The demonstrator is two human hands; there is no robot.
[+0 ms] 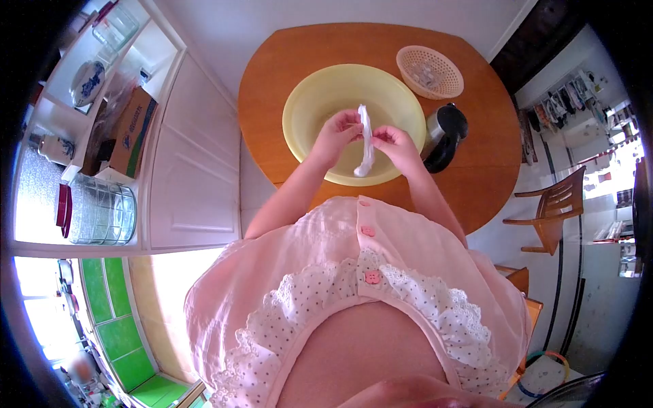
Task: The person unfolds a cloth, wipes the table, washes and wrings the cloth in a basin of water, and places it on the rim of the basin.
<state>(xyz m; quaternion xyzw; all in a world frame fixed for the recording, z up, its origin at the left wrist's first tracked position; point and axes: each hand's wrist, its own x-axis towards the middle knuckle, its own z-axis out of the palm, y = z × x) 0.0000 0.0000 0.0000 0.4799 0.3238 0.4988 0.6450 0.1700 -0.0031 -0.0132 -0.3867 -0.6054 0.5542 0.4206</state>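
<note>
A long, narrow piece of white cloth (366,139), sock-like in shape, hangs between my two hands above the large pale yellow basin (297,146). My left hand (338,136) pinches its left edge near the upper part. On the other side, the fingertips of my right hand (398,145) grip the cloth a little lower. Its thicker bottom end dangles free near the basin's front rim. Whether the basin holds water I cannot tell.
The basin stands on a brown wooden table (272,75). Close to its right side is a black and steel kettle (445,136). A beige woven basket (430,71) with small clear items sits at the back right. A wooden chair (551,207) stands farther right; a white cabinet (190,156) is on the left.
</note>
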